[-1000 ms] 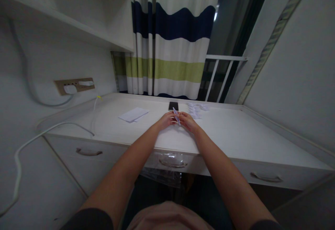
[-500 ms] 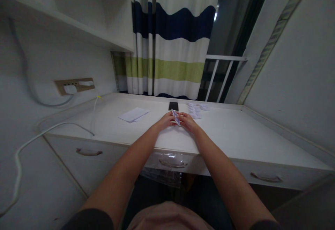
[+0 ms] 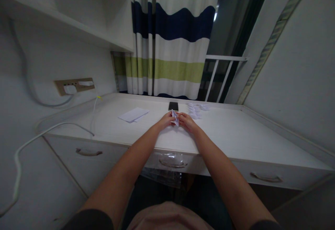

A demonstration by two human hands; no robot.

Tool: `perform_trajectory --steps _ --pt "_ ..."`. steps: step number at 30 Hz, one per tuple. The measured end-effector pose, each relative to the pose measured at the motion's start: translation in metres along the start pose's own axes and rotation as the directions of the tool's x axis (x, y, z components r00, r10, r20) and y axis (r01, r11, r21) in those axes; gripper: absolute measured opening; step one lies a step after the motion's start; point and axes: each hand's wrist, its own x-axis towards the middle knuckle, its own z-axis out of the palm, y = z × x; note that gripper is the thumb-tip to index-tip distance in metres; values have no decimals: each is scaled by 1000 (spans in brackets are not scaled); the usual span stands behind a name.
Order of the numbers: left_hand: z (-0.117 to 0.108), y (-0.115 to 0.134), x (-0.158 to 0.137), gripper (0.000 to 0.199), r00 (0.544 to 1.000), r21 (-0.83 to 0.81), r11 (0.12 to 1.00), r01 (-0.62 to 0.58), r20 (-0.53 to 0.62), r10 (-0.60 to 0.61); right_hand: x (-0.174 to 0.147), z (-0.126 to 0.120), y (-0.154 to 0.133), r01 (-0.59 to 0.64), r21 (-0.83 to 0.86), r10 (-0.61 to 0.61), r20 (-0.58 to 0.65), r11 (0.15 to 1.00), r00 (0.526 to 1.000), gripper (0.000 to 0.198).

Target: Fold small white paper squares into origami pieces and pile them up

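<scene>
Between my two hands, just above the white desk (image 3: 225, 135), is a small folded piece of white paper (image 3: 175, 118), standing on edge with pointed ends. My left hand (image 3: 166, 120) grips it from the left, fingers closed on its side. From the right, my right hand (image 3: 186, 121) pinches its other side. Right behind the hands lies a black phone (image 3: 173, 106). Several small folded paper pieces (image 3: 193, 110) sit in rows beyond my right hand. A stack of flat white paper sheets (image 3: 134, 114) rests to the left of my left hand.
A white cable (image 3: 60, 124) runs across the desk's left end. Wall sockets (image 3: 74, 85) with plugs are on the left wall, below a shelf (image 3: 78, 24). A striped curtain (image 3: 180, 52) hangs behind the desk. Drawer handles (image 3: 172, 164) line the front edge.
The folded paper has turned slightly between my fingers, its lower end shifting a little to the left. My hands stay almost in place, both still holding it.
</scene>
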Motion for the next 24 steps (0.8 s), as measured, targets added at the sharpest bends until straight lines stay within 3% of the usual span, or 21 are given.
perform_trajectory --steps 10,24 --pt "2 1 0 29 1000 -26 1000 4 -23 -5 8 -7 8 -40 0 40 -18 999 999 22" --pt "1 -1 1 35 1000 -75 997 7 9 -6 6 -5 3 -48 35 49 -32 998 998 18"
